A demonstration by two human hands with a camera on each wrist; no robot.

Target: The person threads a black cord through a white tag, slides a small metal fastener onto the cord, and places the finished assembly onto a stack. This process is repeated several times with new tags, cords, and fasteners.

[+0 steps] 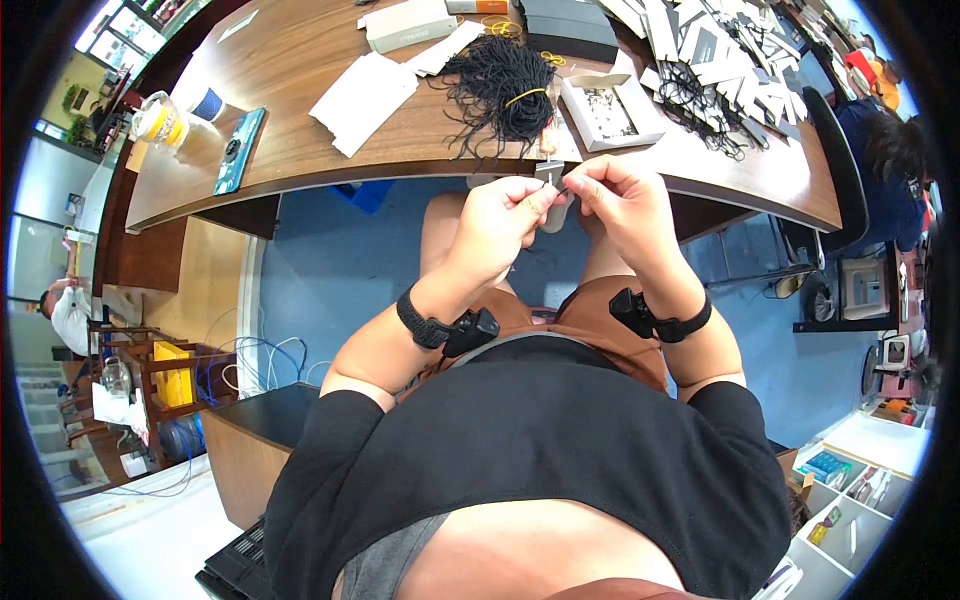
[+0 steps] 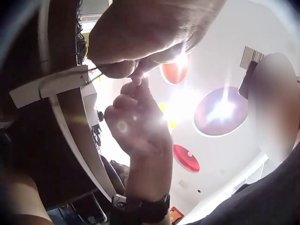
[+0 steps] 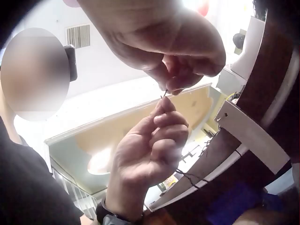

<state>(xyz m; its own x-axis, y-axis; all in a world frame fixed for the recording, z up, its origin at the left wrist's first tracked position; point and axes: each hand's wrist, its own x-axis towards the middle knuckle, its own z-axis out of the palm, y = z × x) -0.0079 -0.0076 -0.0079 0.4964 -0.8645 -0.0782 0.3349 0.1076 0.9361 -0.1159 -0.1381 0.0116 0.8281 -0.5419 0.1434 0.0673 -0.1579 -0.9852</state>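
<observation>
Both hands meet at the near table edge in the head view. My left hand [image 1: 500, 225] pinches a thin black cord [image 2: 96, 70] between thumb and forefinger. Fingertip to fingertip with it, my right hand [image 1: 625, 205] pinches the cord's end, a short dark tip [image 3: 164, 93] showing between them in the right wrist view. The cord runs through a hole in a pale card tag [image 3: 255, 138], which hangs below the fingers. Just beyond the hands lies a bundle of black cords [image 1: 500, 90] tied with a yellow band.
Right of the bundle stands a white box [image 1: 650, 130] with small dark pieces. A heap of tags with black cords [image 1: 720, 75] covers the table's right side. White paper sheets [image 1: 365, 100], a phone [image 1: 238, 150] and a plastic cup [image 1: 160, 125] lie or stand leftward.
</observation>
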